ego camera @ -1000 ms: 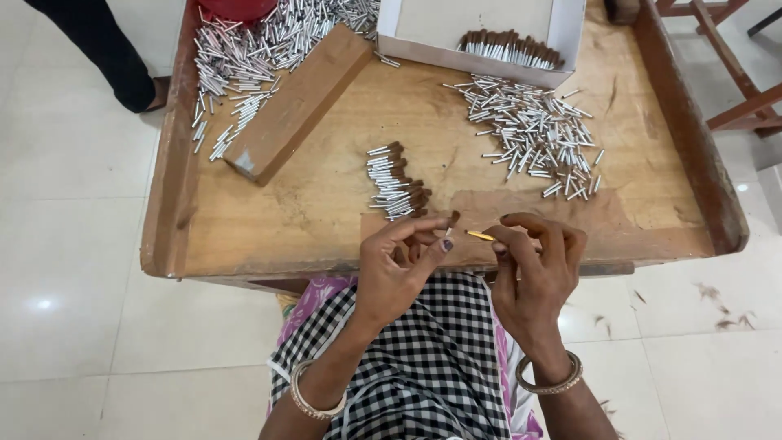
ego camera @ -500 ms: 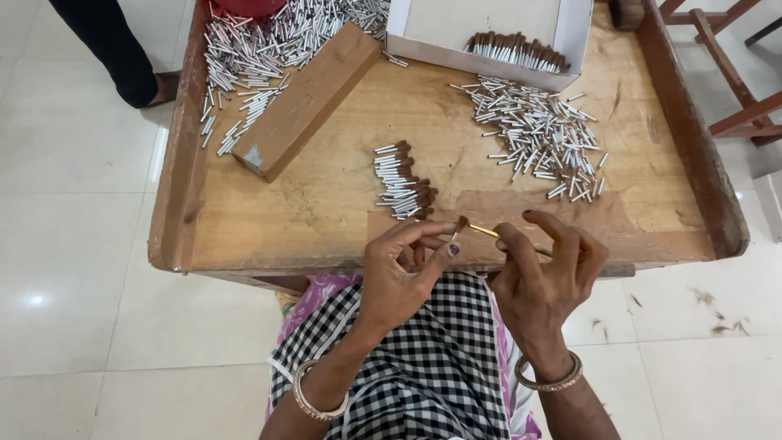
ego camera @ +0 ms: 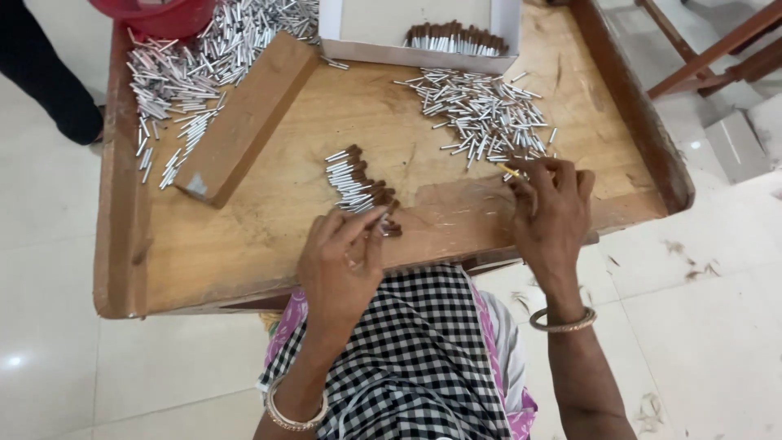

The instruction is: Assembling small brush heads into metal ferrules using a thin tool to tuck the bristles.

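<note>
A worn wooden tray is seen, matt and scratched, with a rough wooden block laid on it. Loose small tubes look like shiny silver metal; those in the row are tipped in dull brown. A white box appears to be matt card. Checked woven cloth is shown below, over glossy pale floor tiles. Polished metal bangles are worn.

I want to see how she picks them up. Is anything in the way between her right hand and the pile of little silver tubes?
Nothing visible is. The right hand is at the near edge of the loose silver tubes, with only bare wooden tray around its fingers.
</note>
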